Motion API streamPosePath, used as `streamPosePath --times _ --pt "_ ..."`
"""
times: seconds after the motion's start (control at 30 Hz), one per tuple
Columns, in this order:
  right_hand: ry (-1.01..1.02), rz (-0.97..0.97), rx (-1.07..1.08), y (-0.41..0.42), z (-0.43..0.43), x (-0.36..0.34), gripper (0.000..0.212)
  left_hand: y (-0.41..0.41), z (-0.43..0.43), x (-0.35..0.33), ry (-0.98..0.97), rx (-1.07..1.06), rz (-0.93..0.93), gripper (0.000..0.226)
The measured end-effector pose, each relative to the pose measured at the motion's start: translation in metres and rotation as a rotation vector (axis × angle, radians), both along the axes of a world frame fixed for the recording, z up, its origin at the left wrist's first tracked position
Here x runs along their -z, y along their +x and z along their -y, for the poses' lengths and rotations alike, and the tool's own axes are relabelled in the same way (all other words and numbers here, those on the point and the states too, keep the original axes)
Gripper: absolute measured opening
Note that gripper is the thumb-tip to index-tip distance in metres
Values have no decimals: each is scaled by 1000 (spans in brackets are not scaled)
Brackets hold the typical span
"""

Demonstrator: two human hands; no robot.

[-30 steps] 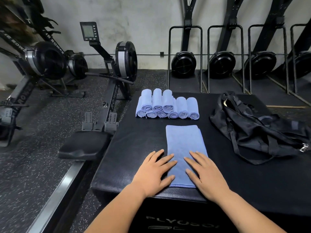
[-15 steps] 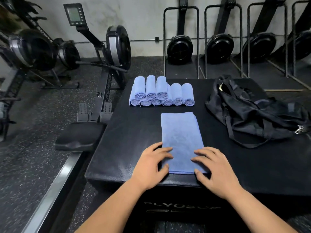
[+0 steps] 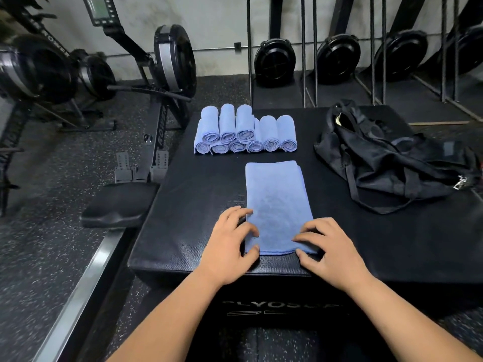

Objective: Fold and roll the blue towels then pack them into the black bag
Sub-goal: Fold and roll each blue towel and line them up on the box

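Note:
A folded blue towel (image 3: 277, 202) lies lengthwise on the black padded box (image 3: 198, 205) in front of me. My left hand (image 3: 230, 246) pinches its near left corner, thumb under the edge and fingers curled on top. At the near right corner, my right hand (image 3: 329, 249) grips the towel the same way. Several rolled blue towels (image 3: 244, 131) are stacked in two layers at the box's far side. A crumpled black bag (image 3: 386, 158) with loose straps lies on the right of the box, apart from both hands.
A rowing machine (image 3: 146, 100) with its seat (image 3: 117, 205) and rail stands close on the left of the box. More upright rowers in metal racks (image 3: 339, 56) line the wall behind. Speckled rubber flooring surrounds the box.
Both hands slid back from flat on the towel to its near edge, and the fingers curled to take hold of the two near corners. My view tilted down a little.

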State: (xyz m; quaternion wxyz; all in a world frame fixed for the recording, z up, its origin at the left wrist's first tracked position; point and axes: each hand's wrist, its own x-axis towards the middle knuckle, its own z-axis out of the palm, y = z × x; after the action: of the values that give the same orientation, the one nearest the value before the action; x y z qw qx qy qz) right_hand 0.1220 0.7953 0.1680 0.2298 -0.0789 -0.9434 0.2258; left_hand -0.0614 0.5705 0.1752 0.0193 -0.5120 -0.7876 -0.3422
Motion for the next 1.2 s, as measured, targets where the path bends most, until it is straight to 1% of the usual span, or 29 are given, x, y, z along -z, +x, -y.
streamPosePath --times 0.17,0.27,0.43,0.5,0.57,0.63,0.73,0.77,0.9,0.93,1.0,1.1,1.2 --pt "-45 6 14 -1 -3 0 22 5 0 -5 -63 61 -73 38" --pt "-86 -4 44 -2 -4 -1 19 6 0 -7 -73 63 -73 41" --pt "-153 -1 63 -4 -4 -6 13 7 1 -7 -47 54 -46 34" --pt "-156 -1 73 -4 -3 -6 12 6 2 -5 -13 33 -42 25" --pt "-143 -7 80 -3 -1 -6 12 4 2 -3 34 2 -30 13" --pt "-82 -7 70 -2 0 -5 17 2 1 -1 63 -34 -21 9" --pt "46 3 67 0 1 -2 34 -1 0 3 83 -77 2 10" --pt "62 -1 83 0 0 -1 35 -1 0 4 87 -89 19 12" --pt "68 -94 142 -2 -1 3 19 -4 -1 5 92 -137 77 17" --pt "54 -123 167 -2 -1 4 19 -4 -1 5 95 -144 91 18" --pt "13 -145 233 -3 -3 5 28 -4 0 5 103 -163 119 17" --pt "-1 -100 302 -4 -3 4 34 -6 -1 5 105 -190 148 20" --pt "-75 -57 351 -5 -1 -1 24 -8 -2 6 99 -221 165 20"
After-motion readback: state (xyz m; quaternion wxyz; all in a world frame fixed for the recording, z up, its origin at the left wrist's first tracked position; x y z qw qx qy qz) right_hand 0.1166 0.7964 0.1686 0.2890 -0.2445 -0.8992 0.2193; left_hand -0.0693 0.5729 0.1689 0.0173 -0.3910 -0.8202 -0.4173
